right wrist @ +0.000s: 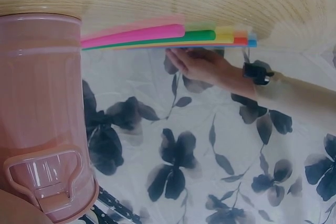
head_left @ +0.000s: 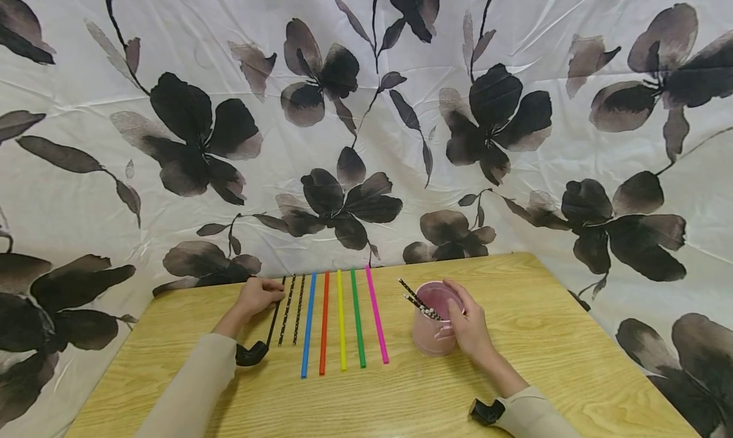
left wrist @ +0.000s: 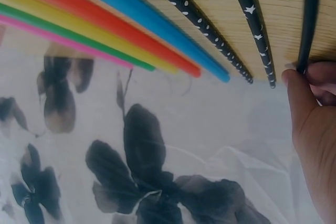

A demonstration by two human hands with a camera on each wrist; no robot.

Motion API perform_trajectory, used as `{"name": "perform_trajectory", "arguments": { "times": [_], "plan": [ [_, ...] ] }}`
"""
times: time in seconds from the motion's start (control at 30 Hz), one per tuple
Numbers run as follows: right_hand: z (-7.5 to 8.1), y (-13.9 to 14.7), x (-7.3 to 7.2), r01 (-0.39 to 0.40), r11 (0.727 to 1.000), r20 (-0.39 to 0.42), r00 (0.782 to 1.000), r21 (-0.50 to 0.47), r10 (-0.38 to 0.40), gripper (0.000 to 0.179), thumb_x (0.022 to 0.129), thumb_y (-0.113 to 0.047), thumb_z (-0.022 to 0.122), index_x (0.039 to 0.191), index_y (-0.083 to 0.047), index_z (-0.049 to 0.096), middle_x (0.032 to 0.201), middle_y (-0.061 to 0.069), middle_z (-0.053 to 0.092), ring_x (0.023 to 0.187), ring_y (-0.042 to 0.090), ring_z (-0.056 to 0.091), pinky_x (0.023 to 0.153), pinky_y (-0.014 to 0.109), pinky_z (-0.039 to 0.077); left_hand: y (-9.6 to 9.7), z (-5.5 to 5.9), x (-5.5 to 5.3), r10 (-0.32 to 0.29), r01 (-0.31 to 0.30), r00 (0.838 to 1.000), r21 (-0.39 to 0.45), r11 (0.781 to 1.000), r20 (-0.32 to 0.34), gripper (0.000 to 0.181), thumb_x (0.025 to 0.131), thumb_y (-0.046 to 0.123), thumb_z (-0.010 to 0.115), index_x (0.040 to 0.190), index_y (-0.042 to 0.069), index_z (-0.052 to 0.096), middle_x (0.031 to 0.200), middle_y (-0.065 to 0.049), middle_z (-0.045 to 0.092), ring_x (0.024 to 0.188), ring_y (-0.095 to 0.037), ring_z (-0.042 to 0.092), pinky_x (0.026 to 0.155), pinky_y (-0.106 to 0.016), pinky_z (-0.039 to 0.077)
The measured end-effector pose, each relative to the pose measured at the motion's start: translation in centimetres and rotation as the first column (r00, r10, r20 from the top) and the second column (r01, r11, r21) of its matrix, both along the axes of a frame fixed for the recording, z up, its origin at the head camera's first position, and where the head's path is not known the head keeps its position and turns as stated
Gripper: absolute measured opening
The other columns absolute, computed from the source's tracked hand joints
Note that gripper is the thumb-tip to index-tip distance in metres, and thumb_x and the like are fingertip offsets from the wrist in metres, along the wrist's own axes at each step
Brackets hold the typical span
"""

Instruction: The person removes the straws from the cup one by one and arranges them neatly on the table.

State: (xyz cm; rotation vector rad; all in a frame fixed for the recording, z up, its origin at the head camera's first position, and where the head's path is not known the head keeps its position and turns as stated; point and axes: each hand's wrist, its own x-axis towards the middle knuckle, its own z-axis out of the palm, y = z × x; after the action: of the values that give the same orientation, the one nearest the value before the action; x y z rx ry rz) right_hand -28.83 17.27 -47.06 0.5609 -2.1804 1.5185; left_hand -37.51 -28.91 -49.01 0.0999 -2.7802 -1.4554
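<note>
My left hand [head_left: 254, 299] pinches the far end of a plain black straw [head_left: 273, 323] at the left of a row; the left wrist view shows thumb and finger meeting on that straw [left wrist: 310, 19]. Beside it lie a black straw with white stars [left wrist: 252, 19] and a black straw with white dots [left wrist: 194, 17]. My right hand [head_left: 472, 323] grips the right side of a pink mug [head_left: 431, 339], which stands upright on the table. Several black-and-white patterned straws [head_left: 422, 307] lean inside the mug toward the left.
Right of the black straws lie a blue straw [head_left: 308, 330], a red straw [head_left: 324, 323], a yellow straw [head_left: 342, 323], a green straw [head_left: 357, 323] and a pink straw [head_left: 376, 317], spaced apart. A floral cloth [head_left: 412, 202] hangs behind the wooden table [head_left: 355, 406].
</note>
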Motion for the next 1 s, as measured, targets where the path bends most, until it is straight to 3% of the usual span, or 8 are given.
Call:
{"name": "perform_trajectory", "arguments": {
  "times": [0.27, 0.63, 1.0],
  "plan": [
    [2.3, -0.9, 1.9, -0.009, 1.0, 0.011, 1.0, -0.014, 0.009, 0.034, 0.09, -0.001, 0.042, 0.125, 0.0, 0.045, 0.116, 0.022, 0.051, 0.099, 0.034, 0.052, 0.077, 0.017, 0.043, 0.0, 0.0, 0.0, 0.006, -0.006, 1.0, 0.008, 1.0, 0.004, 0.024, 0.08, 0.011, 0.065, 0.1, -0.002, 0.064, 0.086, -0.009, 0.063, 0.069, -0.017, 0.06, 0.058, -0.029, 0.051],
    [-0.2, 0.0, -0.1, 0.001, 1.0, -0.016, 1.0, -0.002, -0.001, 0.035, 0.092, -0.009, 0.043, 0.126, -0.004, 0.046, 0.118, 0.011, 0.053, 0.103, 0.023, 0.052, 0.082, 0.018, 0.042, -0.1, -0.1, -0.1, 0.004, -0.004, 1.0, 0.009, 1.0, 0.005, 0.026, 0.08, 0.012, 0.065, 0.101, -0.002, 0.063, 0.084, -0.009, 0.062, 0.068, -0.016, 0.059, 0.058, -0.029, 0.051],
    [-0.1, 0.0, -0.1, -0.019, 1.0, 0.007, 1.0, -0.017, 0.019, 0.035, 0.092, -0.007, 0.043, 0.127, -0.004, 0.045, 0.118, 0.014, 0.053, 0.101, 0.025, 0.053, 0.078, 0.017, 0.044, -0.2, -0.1, -0.1, 0.002, -0.002, 1.0, 0.018, 1.0, -0.002, 0.025, 0.08, 0.012, 0.065, 0.1, -0.003, 0.063, 0.084, -0.01, 0.061, 0.068, -0.017, 0.06, 0.057, -0.029, 0.051]
  ]
}}
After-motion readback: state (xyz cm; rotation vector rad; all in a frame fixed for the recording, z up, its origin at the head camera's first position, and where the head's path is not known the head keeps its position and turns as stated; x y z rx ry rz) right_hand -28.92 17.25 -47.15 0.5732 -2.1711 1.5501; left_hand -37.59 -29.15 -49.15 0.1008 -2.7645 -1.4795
